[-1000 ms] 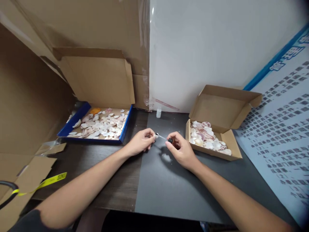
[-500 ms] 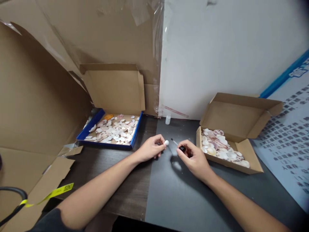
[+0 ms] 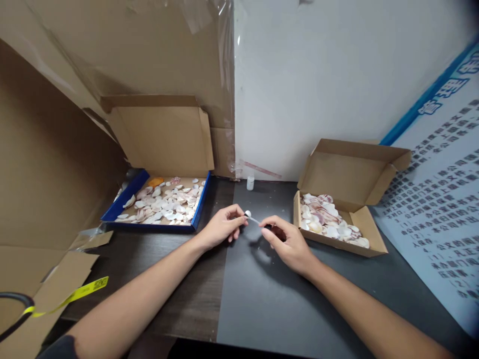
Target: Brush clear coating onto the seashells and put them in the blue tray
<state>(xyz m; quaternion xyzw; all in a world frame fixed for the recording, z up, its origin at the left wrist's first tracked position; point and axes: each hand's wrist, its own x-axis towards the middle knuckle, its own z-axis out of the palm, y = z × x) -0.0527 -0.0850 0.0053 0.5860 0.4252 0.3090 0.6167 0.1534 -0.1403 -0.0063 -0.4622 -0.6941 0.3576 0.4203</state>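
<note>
Between the thumb and fingers of my left hand (image 3: 221, 227) is a small white shell (image 3: 248, 213), pinched at its edge. My right hand (image 3: 287, 243) grips a small applicator brush (image 3: 255, 220) by its dark cap, which my fingers mostly cover. The thin pale stem points left, and its dark tip meets the front of the shell in this view; actual contact is too small to confirm. Behind both hands a small white bottle (image 3: 250, 183) stands upright near the wall.
At the left, an open blue-edged box (image 3: 149, 228) holds many shells. Another open cardboard box (image 3: 339, 239) with shells stands at the right. A grey mat (image 3: 254, 304) covers the right part of the dark table (image 3: 183, 299). A printed poster (image 3: 445, 199) leans at far right.
The brush tip has come left from a small gap to the shell, and its stem now lies more level. My left hand still pinches the shell. The camera view has turned slightly right.
</note>
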